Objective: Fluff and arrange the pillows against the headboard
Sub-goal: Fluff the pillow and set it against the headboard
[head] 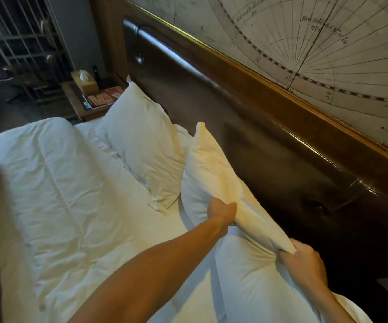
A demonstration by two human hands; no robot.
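Note:
A white pillow (208, 173) stands tilted on edge beside the dark padded headboard (269, 145). My left hand (222, 210) grips its upper seam near the middle. My right hand (304, 264) pinches its near corner. A second white pillow (139, 134) leans against the headboard farther along the bed. Another white pillow (253, 283) lies under my right hand, partly hidden by my arms.
A rumpled white duvet (67, 197) covers the bed to the left. A wooden nightstand (79, 106) at the far end bears a tissue box (84, 81) and a red leaflet (102, 99). A map mural (316, 47) fills the wall above the headboard.

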